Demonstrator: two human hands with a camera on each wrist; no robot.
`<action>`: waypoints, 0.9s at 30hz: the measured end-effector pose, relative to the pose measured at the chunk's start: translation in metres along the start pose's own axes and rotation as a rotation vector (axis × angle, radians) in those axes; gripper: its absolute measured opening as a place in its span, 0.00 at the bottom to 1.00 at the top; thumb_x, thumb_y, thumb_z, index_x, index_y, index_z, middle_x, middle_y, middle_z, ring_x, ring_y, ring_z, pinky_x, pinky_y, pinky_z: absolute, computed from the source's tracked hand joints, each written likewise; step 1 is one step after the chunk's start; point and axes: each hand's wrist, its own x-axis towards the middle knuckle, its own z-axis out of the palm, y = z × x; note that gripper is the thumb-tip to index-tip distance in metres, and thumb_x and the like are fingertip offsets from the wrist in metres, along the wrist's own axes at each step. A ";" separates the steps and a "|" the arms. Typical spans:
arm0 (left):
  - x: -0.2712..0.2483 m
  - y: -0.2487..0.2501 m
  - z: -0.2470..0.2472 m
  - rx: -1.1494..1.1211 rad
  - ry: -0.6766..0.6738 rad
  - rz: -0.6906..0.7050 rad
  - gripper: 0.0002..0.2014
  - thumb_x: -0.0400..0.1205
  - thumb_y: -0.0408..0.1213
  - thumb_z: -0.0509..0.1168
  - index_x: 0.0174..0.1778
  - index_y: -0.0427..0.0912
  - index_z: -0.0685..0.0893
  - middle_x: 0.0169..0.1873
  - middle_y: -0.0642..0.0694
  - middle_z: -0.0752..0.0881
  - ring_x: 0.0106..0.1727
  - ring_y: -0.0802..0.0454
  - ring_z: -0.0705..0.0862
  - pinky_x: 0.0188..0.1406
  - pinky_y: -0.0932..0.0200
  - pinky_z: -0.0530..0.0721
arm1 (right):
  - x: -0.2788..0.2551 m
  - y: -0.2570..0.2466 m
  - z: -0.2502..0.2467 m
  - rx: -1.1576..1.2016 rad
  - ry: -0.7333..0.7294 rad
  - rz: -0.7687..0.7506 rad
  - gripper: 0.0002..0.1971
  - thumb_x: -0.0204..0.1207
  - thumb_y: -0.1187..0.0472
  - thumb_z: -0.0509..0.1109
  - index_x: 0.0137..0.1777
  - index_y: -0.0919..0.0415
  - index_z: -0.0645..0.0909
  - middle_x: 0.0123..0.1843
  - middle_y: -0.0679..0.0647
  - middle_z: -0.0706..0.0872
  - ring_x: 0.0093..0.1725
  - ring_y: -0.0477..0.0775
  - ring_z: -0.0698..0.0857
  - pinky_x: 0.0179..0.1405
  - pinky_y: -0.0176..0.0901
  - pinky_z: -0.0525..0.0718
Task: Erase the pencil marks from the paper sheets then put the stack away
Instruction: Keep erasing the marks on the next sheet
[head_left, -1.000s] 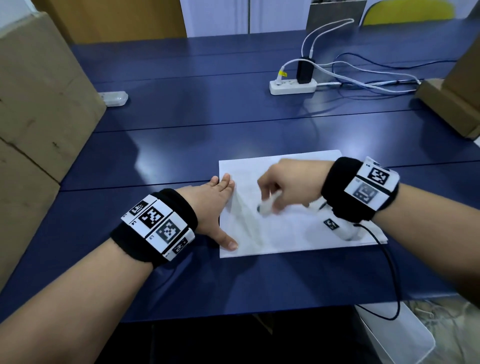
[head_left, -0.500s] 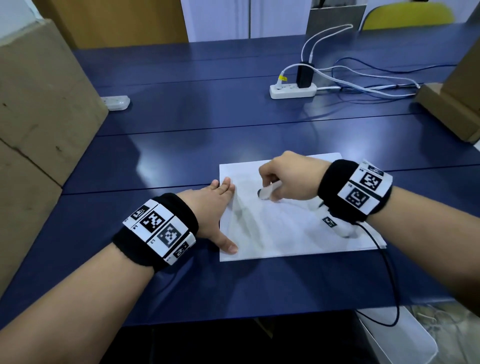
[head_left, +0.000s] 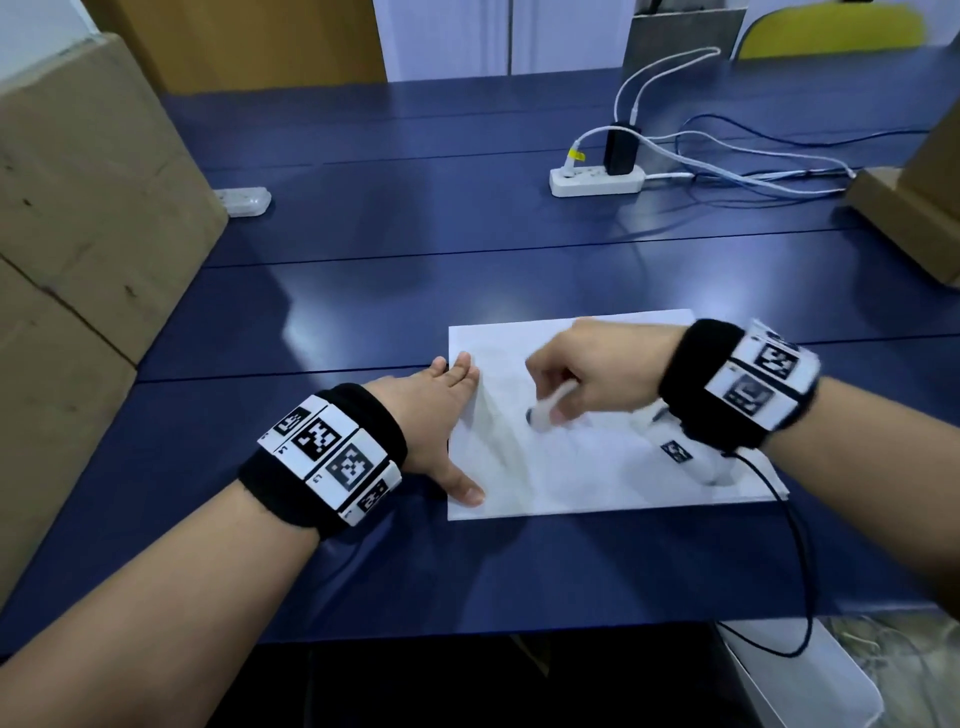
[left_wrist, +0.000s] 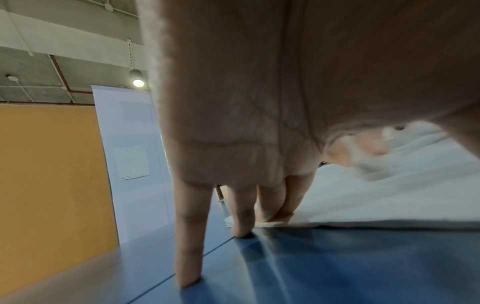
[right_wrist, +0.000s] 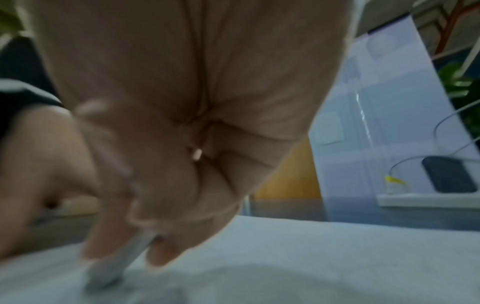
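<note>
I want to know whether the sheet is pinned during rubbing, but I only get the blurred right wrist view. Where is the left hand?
Observer: The left hand lies flat at the paper stack's left edge, with the thumb tip on the sheet.
Operator: Is all of it on the paper?
Observer: No. In the left wrist view, two fingers touch the blue table; the other fingertips press the paper's corner.
Operator: And what does the other one hold?
Observer: The right hand pinches a white eraser, with its tip down on the top sheet.
</note>
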 end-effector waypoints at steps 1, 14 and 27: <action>0.000 0.001 0.000 0.002 0.002 -0.002 0.71 0.63 0.71 0.74 0.85 0.41 0.33 0.85 0.48 0.34 0.86 0.49 0.39 0.83 0.43 0.59 | -0.007 -0.005 0.006 0.000 -0.090 -0.048 0.10 0.69 0.51 0.80 0.40 0.52 0.82 0.38 0.46 0.89 0.37 0.46 0.84 0.38 0.38 0.82; 0.002 -0.003 0.002 0.013 0.015 -0.014 0.71 0.61 0.73 0.73 0.86 0.42 0.35 0.86 0.48 0.36 0.87 0.49 0.41 0.83 0.42 0.59 | -0.012 -0.009 0.008 -0.030 -0.070 -0.073 0.09 0.73 0.53 0.76 0.37 0.50 0.78 0.36 0.45 0.86 0.39 0.44 0.82 0.37 0.38 0.79; 0.001 -0.002 0.000 0.012 0.012 -0.017 0.71 0.62 0.71 0.74 0.86 0.42 0.35 0.86 0.48 0.37 0.87 0.48 0.41 0.83 0.43 0.58 | -0.018 -0.008 0.015 0.019 -0.226 -0.059 0.09 0.71 0.56 0.80 0.38 0.46 0.80 0.42 0.46 0.90 0.43 0.46 0.85 0.42 0.39 0.81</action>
